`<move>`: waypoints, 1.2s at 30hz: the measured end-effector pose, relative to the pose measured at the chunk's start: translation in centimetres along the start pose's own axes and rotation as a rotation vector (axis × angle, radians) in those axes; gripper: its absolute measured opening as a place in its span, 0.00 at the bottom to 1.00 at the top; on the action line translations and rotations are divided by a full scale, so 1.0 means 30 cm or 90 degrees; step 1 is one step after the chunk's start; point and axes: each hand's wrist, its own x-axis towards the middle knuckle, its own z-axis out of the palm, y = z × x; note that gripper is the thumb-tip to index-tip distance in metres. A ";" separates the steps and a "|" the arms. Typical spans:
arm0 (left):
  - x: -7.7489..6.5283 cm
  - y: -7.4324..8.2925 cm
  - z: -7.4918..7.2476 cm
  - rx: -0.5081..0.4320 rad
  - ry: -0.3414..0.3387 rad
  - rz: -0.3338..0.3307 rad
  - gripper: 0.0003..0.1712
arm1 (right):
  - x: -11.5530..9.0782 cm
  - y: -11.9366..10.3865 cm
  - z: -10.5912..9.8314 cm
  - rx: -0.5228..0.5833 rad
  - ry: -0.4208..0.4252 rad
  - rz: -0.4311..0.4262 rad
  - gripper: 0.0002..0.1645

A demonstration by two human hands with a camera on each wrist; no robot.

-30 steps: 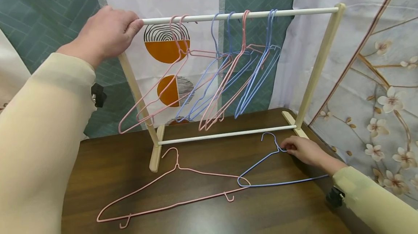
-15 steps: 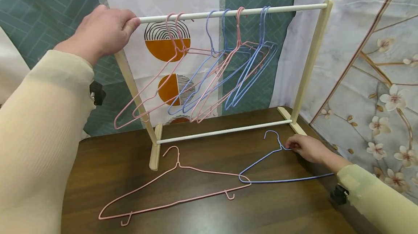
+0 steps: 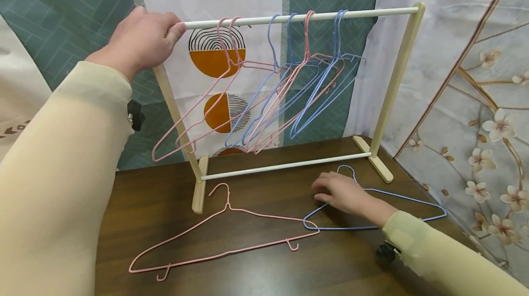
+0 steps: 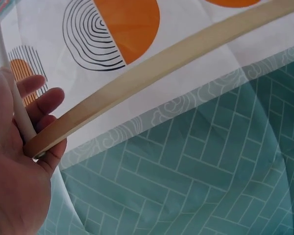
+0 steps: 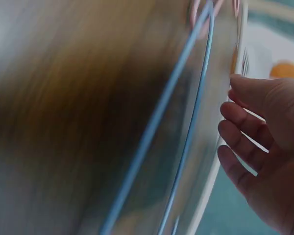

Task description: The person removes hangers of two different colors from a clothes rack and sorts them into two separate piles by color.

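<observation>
At the top left corner of the clothes rack, my left hand grips the white rail where it meets the wooden post; in the left wrist view the fingers wrap around that corner. My right hand holds nothing and hovers over a blue hanger lying on the table, hiding part of its neck. In the right wrist view, loosely bent fingers stand apart from the blue wire. A pink hanger with two small hooks lies flat to the left, its right end overlapping the blue one.
Several pink hangers and blue hangers hang from the top rail, tilted. A lower white bar joins the rack's wooden feet near the back of the brown table. Patterned cloth hangs behind and a floral cloth at right.
My right hand has let go of the blue hanger's right shoulder and moved left across its neck. The left hand keeps its grip; the rack and hanging hangers have swayed slightly.
</observation>
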 end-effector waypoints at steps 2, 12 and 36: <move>0.000 -0.005 0.003 -0.002 0.005 0.000 0.34 | 0.038 -0.063 0.032 0.011 -0.016 -0.025 0.07; -0.018 -0.051 -0.015 -0.004 0.001 0.015 0.32 | 0.178 -0.307 0.164 0.007 -0.081 -0.068 0.10; -0.036 -0.040 -0.013 -0.010 0.013 -0.003 0.32 | 0.263 -0.373 0.120 0.073 -0.034 -0.066 0.06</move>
